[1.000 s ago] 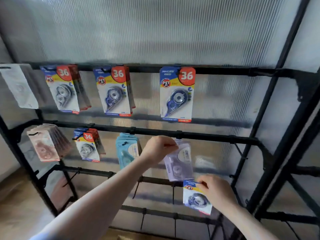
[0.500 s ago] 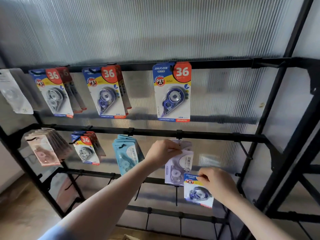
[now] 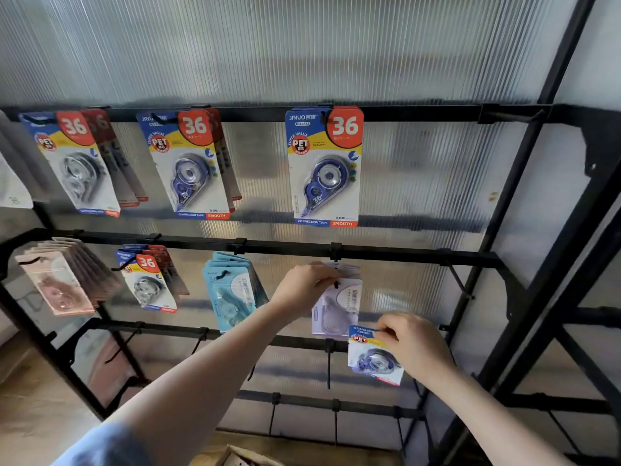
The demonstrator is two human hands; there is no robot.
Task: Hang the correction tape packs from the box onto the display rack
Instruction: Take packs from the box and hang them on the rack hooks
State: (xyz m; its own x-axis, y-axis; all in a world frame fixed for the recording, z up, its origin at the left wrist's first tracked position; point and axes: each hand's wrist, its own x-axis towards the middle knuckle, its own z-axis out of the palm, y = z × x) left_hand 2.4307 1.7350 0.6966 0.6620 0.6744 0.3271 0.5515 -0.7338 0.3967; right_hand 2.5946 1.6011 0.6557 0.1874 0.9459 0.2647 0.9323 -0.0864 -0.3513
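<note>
My left hand (image 3: 304,285) pinches the top of a pale lilac correction tape pack (image 3: 337,307) at a hook on the middle bar of the black display rack (image 3: 403,255). Lower right, my right hand (image 3: 411,346) holds a blue and yellow correction tape pack (image 3: 371,359) by its top edge, off the rack. A corner of the cardboard box (image 3: 242,457) shows at the bottom edge.
On the top bar hang three groups of blue "36" packs (image 3: 324,166). The middle bar carries pink packs (image 3: 58,280), more "36" packs (image 3: 148,280) and teal packs (image 3: 232,290). Bare hooks (image 3: 458,280) stick out to the right and on the lower bars. A ribbed translucent panel backs the rack.
The lilac pack's top has come up onto the hook under my left hand. My right hand and its blue pack have barely moved. The view has tilted upward a little.
</note>
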